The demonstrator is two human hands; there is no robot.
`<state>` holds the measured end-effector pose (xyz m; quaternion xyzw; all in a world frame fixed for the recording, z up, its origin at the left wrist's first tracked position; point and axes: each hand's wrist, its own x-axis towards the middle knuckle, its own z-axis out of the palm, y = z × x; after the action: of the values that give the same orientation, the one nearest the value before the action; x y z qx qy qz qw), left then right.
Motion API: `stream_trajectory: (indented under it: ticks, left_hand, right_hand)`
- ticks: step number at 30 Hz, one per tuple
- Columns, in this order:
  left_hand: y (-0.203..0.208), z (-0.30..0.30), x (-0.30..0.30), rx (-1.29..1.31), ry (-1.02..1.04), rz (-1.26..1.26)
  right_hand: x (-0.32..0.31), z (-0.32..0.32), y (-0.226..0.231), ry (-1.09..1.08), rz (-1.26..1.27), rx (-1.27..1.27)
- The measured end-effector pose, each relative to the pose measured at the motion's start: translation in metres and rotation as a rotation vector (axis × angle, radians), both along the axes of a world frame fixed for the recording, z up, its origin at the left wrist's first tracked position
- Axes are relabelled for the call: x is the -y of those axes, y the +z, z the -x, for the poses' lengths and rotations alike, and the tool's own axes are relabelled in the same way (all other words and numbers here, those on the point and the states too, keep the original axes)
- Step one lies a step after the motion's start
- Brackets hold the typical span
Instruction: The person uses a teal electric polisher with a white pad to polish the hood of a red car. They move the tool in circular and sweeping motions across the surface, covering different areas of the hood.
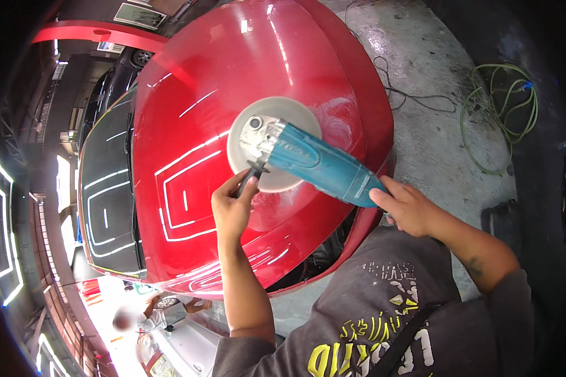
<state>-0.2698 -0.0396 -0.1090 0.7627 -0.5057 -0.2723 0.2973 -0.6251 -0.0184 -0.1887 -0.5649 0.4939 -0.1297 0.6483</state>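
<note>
A teal car polisher (324,164) with a silver metal head lies across the red car hood (201,119), its body slanting down toward my right side. Its round whitish pad (305,115) rests against the hood. My left hand (233,210) is closed around the black side handle (256,171) by the metal head. At the rear end of the body, my right hand (405,204) wraps the grip, thumb on top; the underside of that hold is hidden. Pale hazy smears (338,119) show on the paint beside the pad.
The windshield (110,201) is at the left, with a dark car (110,85) beyond. A thin black cable (421,98) and a coiled green hose (498,119) lie on the floor at right. Another person (146,319) is near a white car (188,345) at lower left.
</note>
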Motion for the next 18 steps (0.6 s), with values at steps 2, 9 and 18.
stream_trajectory:
  ticks: [2,9,18]
  left_hand:
    - [-0.001,-0.024,-0.021,-0.033,0.009,0.018]
    - [0.003,-0.075,-0.078,-0.050,0.066,0.062]
    - [0.018,-0.163,-0.081,-0.016,0.075,0.128]
  right_hand:
    - [-0.011,-0.016,0.003,0.038,0.072,-0.030]
    - [-0.039,-0.066,0.014,0.150,0.253,-0.081]
    - [-0.037,-0.120,0.029,0.292,0.221,0.184]
